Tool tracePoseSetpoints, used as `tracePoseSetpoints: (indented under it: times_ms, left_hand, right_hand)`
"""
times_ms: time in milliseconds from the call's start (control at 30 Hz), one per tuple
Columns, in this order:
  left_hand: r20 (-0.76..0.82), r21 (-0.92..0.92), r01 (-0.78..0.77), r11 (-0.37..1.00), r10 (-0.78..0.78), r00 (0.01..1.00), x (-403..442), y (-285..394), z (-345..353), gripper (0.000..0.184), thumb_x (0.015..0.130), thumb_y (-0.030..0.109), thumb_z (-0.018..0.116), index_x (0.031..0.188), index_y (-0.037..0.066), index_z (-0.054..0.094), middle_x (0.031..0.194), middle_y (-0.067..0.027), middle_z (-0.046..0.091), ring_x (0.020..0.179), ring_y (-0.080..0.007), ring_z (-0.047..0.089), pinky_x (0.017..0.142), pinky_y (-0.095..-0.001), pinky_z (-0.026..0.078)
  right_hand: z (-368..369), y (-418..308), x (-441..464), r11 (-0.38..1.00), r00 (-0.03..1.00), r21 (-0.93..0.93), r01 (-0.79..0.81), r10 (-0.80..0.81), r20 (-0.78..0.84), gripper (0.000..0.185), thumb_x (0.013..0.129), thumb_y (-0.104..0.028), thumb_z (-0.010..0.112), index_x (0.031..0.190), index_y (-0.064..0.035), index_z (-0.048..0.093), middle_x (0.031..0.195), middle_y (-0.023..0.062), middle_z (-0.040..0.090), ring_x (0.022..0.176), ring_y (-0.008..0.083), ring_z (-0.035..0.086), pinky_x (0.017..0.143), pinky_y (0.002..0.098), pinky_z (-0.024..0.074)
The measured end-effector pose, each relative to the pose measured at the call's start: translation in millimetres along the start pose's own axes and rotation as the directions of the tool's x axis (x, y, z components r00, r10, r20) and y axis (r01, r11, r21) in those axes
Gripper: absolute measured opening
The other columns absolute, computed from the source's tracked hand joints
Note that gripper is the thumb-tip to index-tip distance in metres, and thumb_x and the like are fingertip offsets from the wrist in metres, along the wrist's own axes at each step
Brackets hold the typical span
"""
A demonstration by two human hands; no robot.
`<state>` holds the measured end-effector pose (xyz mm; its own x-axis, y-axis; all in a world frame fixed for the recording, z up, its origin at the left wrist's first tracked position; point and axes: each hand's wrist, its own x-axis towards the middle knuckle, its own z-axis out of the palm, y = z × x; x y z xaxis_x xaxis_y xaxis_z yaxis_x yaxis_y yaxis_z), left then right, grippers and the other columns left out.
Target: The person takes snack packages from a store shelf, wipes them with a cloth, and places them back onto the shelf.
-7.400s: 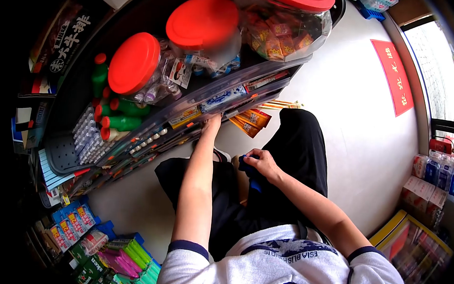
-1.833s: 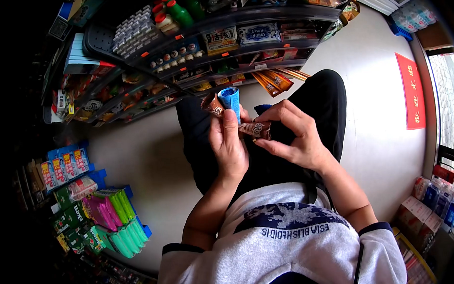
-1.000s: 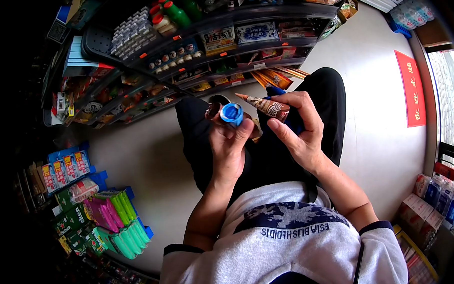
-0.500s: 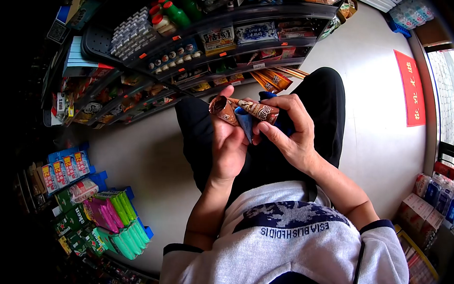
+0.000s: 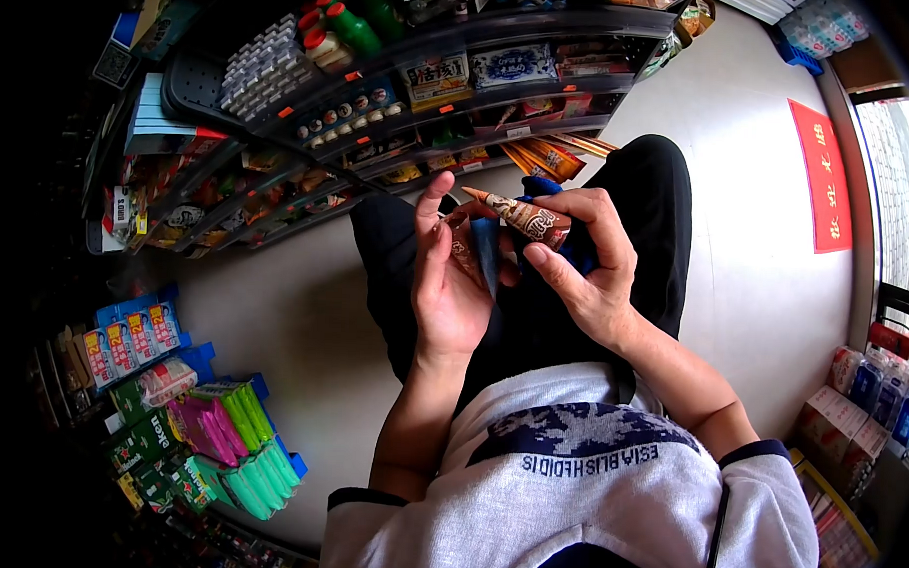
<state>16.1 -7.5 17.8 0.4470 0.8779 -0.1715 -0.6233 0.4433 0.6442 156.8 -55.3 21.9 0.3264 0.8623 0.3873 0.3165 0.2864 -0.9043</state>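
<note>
Between thumb and fingers of my right hand (image 5: 593,264) is a brown cone-shaped packet (image 5: 535,221), its tip pointing up and left. A dark blue cloth (image 5: 541,187) shows behind it, beside the same hand. My left hand (image 5: 452,294) is turned palm up, with a second brown cone (image 5: 468,246) and a blue cone (image 5: 488,250) lying against its palm and fingers. Its thumb and index finger are raised, while the other fingers curl behind the cones and are partly hidden. Both hands are close together above my lap.
Ahead stands a tiered shelf (image 5: 460,112) of packaged snacks, with orange packets (image 5: 551,161) hanging low at its right. At lower left are green and pink packs (image 5: 239,437). Bottles (image 5: 883,394) and boxes stand at the right, near a red banner (image 5: 821,177) on the floor.
The cones in my left hand have tilted, so their open ends no longer face up. My left thumb has come off the blue cone. The cone in my right hand has shifted slightly right.
</note>
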Motion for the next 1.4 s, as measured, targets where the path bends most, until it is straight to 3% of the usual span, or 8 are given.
tracePoseSetpoints:
  times_ms: [167, 300, 467, 567, 667, 733, 833, 1400]
  left_hand:
    - [0.037, 0.123, 0.013, 0.992, -0.017, 0.999, -0.6, -3.4, -5.3, 0.017, 0.094, 0.019, 0.051, 0.107, 0.007, 0.050, 0.097, -0.0010, 0.056, 0.084, -0.0102, 0.057, 0.061, -0.0233, 0.047]
    - [0.082, 0.327, -0.032, 0.945, 0.006, 0.997, -7.0, 0.8, 10.8, 0.030, 0.090, 0.026, 0.059, 0.109, 0.004, 0.053, 0.094, -0.0048, 0.059, 0.083, -0.0111, 0.056, 0.067, -0.0231, 0.043]
    - [0.038, 0.191, -0.009, 0.982, 0.002, 0.999, -0.1, 1.6, 0.1, 0.032, 0.089, 0.031, 0.060, 0.105, 0.005, 0.053, 0.086, -0.0053, 0.061, 0.069, -0.0094, 0.054, 0.052, -0.0201, 0.039]
    - [0.044, -0.030, 0.146, 0.989, -0.145, 0.988, 3.3, 6.7, -7.6, 0.029, 0.089, 0.032, 0.055, 0.101, 0.005, 0.053, 0.083, -0.0058, 0.060, 0.065, -0.0098, 0.053, 0.047, -0.0202, 0.034]
    - [0.094, 0.055, 0.172, 0.984, -0.177, 0.980, 5.2, 7.9, -8.0, 0.028, 0.089, 0.029, 0.053, 0.101, 0.003, 0.053, 0.081, -0.0066, 0.061, 0.063, -0.0098, 0.053, 0.046, -0.0204, 0.033]
    - [0.096, 0.175, 0.183, 0.967, -0.202, 0.975, 4.4, 7.7, -1.0, 0.029, 0.089, 0.024, 0.051, 0.108, 0.002, 0.052, 0.082, -0.0053, 0.060, 0.062, -0.0088, 0.053, 0.046, -0.0204, 0.034]
    - [-0.001, 0.223, 0.139, 0.965, -0.142, 0.990, 4.4, -0.9, 11.1, 0.028, 0.090, 0.021, 0.054, 0.113, 0.007, 0.046, 0.082, 0.0016, 0.053, 0.062, -0.0036, 0.050, 0.047, -0.0178, 0.036]
    - [0.042, 0.205, 0.117, 0.972, -0.128, 0.991, -5.6, -5.7, -5.5, 0.025, 0.088, 0.024, 0.063, 0.100, 0.008, 0.048, 0.077, -0.0016, 0.053, 0.056, -0.0076, 0.047, 0.044, -0.0172, 0.036]
  right_hand:
    - [-0.9, 1.5, 0.7, 0.998, 0.998, -0.030, 0.063, -0.063, -0.004, 0.038, 0.072, -0.014, 0.076, 0.103, -0.0001, 0.059, 0.097, 0.0106, 0.059, 0.088, 0.0233, 0.055, 0.079, 0.0303, 0.0448]
    - [2.3, 3.0, -2.3, 0.986, 0.989, -0.094, 0.139, -0.134, 0.059, 0.042, 0.069, -0.014, 0.078, 0.105, -0.0009, 0.059, 0.095, 0.0118, 0.056, 0.086, 0.0248, 0.057, 0.076, 0.0322, 0.0475]
    - [-9.1, -2.9, 6.8, 0.983, 0.964, -0.056, 0.175, -0.159, 0.214, 0.048, 0.066, -0.019, 0.081, 0.106, -0.0013, 0.059, 0.097, 0.0126, 0.056, 0.085, 0.0254, 0.057, 0.075, 0.0322, 0.0485]
    - [-28.7, -6.9, 13.5, 0.999, 0.982, 0.019, -0.028, 0.024, 0.186, 0.037, 0.080, -0.018, 0.068, 0.109, 0.0007, 0.055, 0.100, 0.0118, 0.057, 0.092, 0.0210, 0.057, 0.083, 0.0294, 0.0445]
    - [-35.3, -9.2, 13.2, 0.958, 0.983, 0.218, -0.185, 0.182, 0.033, 0.033, 0.085, -0.018, 0.061, 0.110, 0.0016, 0.051, 0.103, 0.0100, 0.057, 0.094, 0.0175, 0.054, 0.085, 0.0296, 0.0425]
    - [-44.1, -15.0, 25.7, 0.992, 0.975, 0.067, 0.106, -0.117, 0.187, 0.025, 0.081, -0.012, 0.065, 0.100, 0.0021, 0.057, 0.098, 0.0126, 0.057, 0.091, 0.0215, 0.056, 0.082, 0.0310, 0.0443]
    - [-34.4, -23.5, 30.0, 0.979, 0.852, 0.046, 0.199, -0.196, 0.485, 0.017, 0.075, -0.001, 0.067, 0.091, -0.0016, 0.062, 0.094, 0.0119, 0.056, 0.087, 0.0274, 0.057, 0.076, 0.0351, 0.0469]
    - [-16.8, 1.1, 35.6, 0.990, 0.930, -0.120, 0.077, -0.028, 0.366, 0.017, 0.075, -0.003, 0.067, 0.091, -0.0043, 0.061, 0.092, 0.0107, 0.056, 0.086, 0.0299, 0.060, 0.071, 0.0348, 0.0500]
